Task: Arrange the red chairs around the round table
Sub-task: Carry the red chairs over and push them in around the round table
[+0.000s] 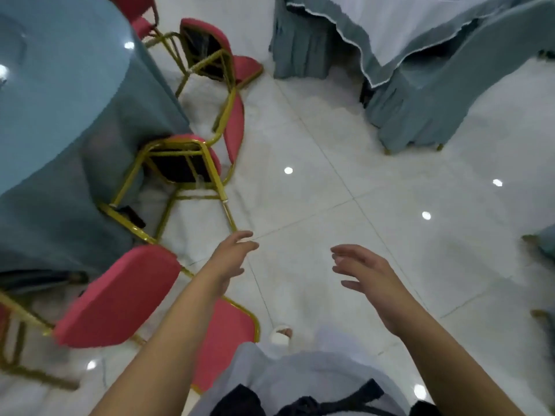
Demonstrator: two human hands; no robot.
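Fingers (244,235) of the left hand (231,259) and right hand (369,277) are spread loose, holding nothing, above the floor (330,190). Red chairs (120,295) crowd the bench's (60,100) right edge; the middle chair (180,166) lies tilted, underside showing. Likely between chairs: next, grip its gold frame and right it

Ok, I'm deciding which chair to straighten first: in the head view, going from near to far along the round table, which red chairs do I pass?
nearest red chair, upright → tipped chair showing its dark underside → second tipped chair → farthest chair, cut off by the top edge of the frame.
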